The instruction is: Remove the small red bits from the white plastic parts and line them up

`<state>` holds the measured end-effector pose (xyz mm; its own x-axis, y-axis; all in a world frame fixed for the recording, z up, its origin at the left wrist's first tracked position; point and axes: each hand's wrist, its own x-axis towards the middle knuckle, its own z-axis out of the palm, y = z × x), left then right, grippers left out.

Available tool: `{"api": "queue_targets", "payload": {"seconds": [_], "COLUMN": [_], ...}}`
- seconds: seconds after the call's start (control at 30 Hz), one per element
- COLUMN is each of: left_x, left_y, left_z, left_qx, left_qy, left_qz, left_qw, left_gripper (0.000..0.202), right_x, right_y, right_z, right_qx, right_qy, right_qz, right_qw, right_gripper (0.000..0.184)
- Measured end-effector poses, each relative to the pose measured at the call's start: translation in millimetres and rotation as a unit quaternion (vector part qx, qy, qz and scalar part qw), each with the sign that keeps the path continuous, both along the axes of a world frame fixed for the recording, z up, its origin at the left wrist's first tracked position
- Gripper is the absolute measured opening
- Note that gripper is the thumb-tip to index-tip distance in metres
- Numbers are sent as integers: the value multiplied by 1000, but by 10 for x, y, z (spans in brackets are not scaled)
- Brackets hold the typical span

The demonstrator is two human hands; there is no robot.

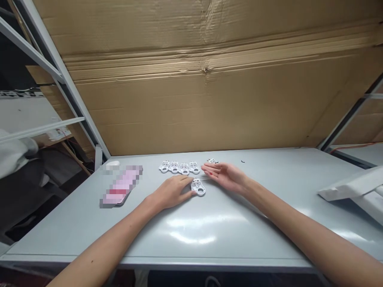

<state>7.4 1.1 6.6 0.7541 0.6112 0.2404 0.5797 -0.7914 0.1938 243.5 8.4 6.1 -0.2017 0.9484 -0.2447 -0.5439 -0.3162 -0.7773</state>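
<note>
where the l. hand [173, 192] sits: mid-table, thumb + fingers pinching l. edge of one white part [196, 186].
white part: betw. the 2 hands, nearer the person than the row; round hole at lower end; can't tell if flat on table or slightly lifted.
r. hand [226, 176]: just r. of that part, fingers extended, palm showing, grip spread; small red spot [211, 173] at fingers, can't tell if mark or obj.
container: 1 white pkg [356, 185], bag-like, at r. edge of table, partly out of view; contents hidden.
row of parts [183, 166]: 4 white pcs, side by side behind l. hand, similar shape, each w/ round hole; w/ the pinched one = 5.
small bits [211, 160]: 1 little cluster, white + dark, just behind r. hand fingers, partly hidden; too small to count pcs.
black bit [242, 161]: 1, thin, curved, near back of table, r. of cluster.
phone [122, 186]: 1, pinkish, pixelated, lying l. of l. hand, well apart.
white obj [113, 164]: 1, rounded, behind phone, partly pixelated.
table [191, 247]: 1, pale grey, shiny, light reflections near front.
cardboard [194, 107]: big creased sheet, upright along table's back edge.
frame posts [72, 87]: grey, slanting, l. + r. of cardboard.
</note>
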Motion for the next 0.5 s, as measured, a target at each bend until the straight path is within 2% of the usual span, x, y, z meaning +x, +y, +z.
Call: {"api": "queue_targets", "payload": {"seconds": [0.07, 0.17, 0.27, 0.37, 0.43, 0.5], "left_x": [0, 1, 1, -3, -4, -1], "left_y": [-2, -9, -12, -4, 3, 1], "left_z": [-2, -4, 0, 5, 14, 33], "left_qx": [2, 6, 16, 37, 55, 65], "left_qy": [-4, 1, 3, -8, -22, -37], "left_qz": [-1, 4, 10, -2, -22, -49], "left_qw": [1000, 1000, 1000, 999, 998, 996], "left_gripper": [31, 33, 36, 32, 24, 20], "right_x": [28, 100, 189, 300, 392, 489], "right_y": [-16, -20, 29, 129, 205, 271], "right_z": [29, 71, 79, 25, -40, -107], "right_qx": [18, 66, 125, 178, 206, 227], "right_qy": [-35, -131, -231, -343, -442, -520], "right_qz": [5, 6, -59, -139, -178, -191], "right_qw": [999, 989, 963, 912, 855, 801], "right_gripper": [19, 27, 27, 23, 23, 31]}}
